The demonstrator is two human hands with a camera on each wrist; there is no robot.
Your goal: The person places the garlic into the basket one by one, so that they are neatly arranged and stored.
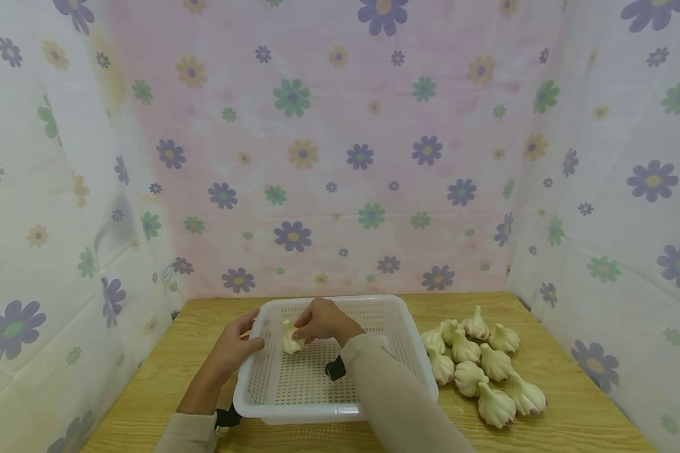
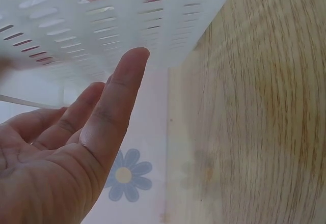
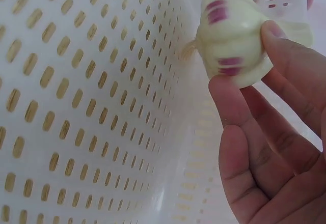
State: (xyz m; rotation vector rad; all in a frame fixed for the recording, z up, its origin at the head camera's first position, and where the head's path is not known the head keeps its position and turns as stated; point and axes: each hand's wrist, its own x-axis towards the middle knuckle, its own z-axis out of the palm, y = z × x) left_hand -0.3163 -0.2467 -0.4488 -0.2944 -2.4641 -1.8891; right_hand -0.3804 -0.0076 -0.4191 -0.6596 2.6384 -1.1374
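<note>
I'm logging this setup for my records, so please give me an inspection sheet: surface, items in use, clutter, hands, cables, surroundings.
Surface: wood-grained table.
Items in use: white slotted basket; one garlic bulb held inside it; loose garlic bulbs grouped on the table to its right.
Clutter: nothing seen.
Left hand: at the basket's left rim, fingers extended.
Right hand: pinches the single bulb.
Cables: nothing plainly seen.
Surroundings: flowered sheets behind and on both sides.
</note>
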